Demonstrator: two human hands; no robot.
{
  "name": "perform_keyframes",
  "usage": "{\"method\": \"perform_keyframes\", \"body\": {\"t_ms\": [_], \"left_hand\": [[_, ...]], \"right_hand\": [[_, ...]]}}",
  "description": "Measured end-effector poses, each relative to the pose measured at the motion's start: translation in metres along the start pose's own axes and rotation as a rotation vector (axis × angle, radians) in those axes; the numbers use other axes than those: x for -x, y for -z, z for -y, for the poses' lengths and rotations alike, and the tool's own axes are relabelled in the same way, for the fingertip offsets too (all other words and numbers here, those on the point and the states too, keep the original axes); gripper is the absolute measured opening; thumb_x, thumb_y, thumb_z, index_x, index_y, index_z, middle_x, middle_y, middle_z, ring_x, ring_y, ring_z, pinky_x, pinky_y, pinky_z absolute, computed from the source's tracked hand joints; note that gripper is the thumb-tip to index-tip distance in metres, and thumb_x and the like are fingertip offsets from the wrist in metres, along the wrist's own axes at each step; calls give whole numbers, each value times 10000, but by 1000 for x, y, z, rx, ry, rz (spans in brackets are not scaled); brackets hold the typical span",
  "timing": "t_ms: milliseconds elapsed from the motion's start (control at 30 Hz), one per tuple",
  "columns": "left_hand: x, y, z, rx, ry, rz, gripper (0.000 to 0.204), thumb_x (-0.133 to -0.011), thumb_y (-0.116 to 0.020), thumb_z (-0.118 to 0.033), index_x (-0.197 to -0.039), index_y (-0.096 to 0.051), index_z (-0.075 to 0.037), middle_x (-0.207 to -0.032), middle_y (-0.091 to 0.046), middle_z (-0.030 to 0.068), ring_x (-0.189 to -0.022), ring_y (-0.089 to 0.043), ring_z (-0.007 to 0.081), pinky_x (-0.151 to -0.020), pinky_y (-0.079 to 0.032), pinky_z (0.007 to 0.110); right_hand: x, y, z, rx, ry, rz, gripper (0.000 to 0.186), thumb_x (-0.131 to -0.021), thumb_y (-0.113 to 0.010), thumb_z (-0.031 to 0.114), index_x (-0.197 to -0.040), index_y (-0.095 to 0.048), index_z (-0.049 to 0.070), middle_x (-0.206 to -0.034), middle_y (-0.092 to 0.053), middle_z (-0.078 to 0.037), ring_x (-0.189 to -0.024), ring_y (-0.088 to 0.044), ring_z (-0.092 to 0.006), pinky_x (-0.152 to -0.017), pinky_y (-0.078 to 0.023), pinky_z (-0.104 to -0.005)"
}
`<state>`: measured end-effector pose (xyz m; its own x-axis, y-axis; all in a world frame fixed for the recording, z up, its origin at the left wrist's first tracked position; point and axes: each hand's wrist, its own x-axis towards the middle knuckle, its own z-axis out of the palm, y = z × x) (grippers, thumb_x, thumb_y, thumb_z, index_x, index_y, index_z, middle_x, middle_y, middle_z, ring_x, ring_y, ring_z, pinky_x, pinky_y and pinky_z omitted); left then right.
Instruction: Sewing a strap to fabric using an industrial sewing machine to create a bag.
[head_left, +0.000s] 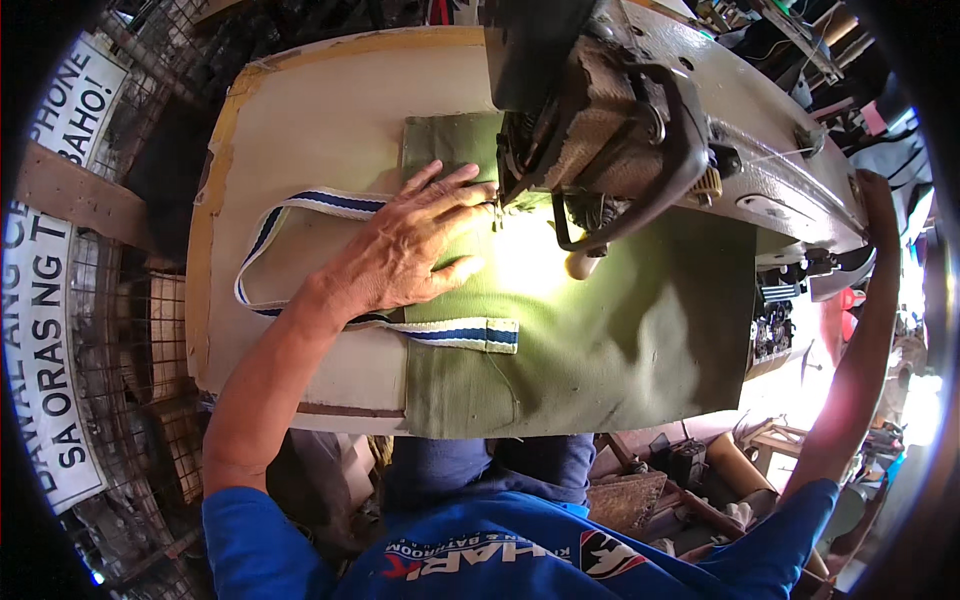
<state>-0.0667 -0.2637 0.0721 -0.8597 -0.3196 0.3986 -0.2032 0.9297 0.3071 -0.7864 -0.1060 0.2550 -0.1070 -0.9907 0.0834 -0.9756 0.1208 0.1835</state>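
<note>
My left hand point(430, 230) lies with spread fingers on the green fabric point(640, 360), its fingertips beside the needle area of the sewing machine point(620, 140), where a bright lamp lights the cloth. A white strap with a blue stripe point(460, 330) loops out leftward onto the board and passes beneath my left hand and forearm; its stitched end lies on the fabric. My right hand point(872, 200) reaches up to the far right end of the machine, fingers curled round what looks like the handwheel point(856, 263), partly hidden.
The cream work board point(280, 120) has taped edges. A wire grid point(160, 320) with signs stands at the left. Below are my legs and assorted clutter point(740, 470). Tools and other items crowd the shelves at the right.
</note>
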Motion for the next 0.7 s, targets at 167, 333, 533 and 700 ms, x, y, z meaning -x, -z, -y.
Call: {"method": "perform_keyframes", "body": {"t_ms": [167,333,533,700], "left_hand": [[2,1,1,6,26,49,465,-857,-710,-253,-1233,-571,-18,-1322,-552,161,-1318,-472,328,-1196,-285,504],[2,2,6,24,24,94,487,-873,-708,-271,-1274,-564,-35,-1401,-531,119,-1394,-415,297,-1203,-273,502],[2,-1,7,47,-5,40,469,-833,-724,-234,-1218,-571,-14,-1290,-556,175,-1264,-508,351,-1206,-278,489],[1,0,13,33,-53,87,483,-841,-726,-239,-1246,-569,-28,-1313,-551,174,-1297,-485,340,-1214,-262,489]], "right_hand": [[-7,-1,0,-1,205,-151,211,-918,-559,118,-1052,-668,-4,-1084,-638,-196,-1043,-607,-337,-912,-474,-369],[-4,-3,-17,-79,83,-69,263,-903,-565,93,-1148,-638,31,-1120,-635,-193,-1039,-613,-332,-901,-485,-361],[-1,4,-26,-264,80,9,379,-885,-573,65,-1262,-602,73,-1163,-631,-189,-1035,-620,-327,-889,-497,-352],[34,-16,-5,335,-85,-157,562,-823,-582,-3,-1373,-551,110,-1254,-632,-177,-1073,-644,-334,-916,-513,-384]]}}
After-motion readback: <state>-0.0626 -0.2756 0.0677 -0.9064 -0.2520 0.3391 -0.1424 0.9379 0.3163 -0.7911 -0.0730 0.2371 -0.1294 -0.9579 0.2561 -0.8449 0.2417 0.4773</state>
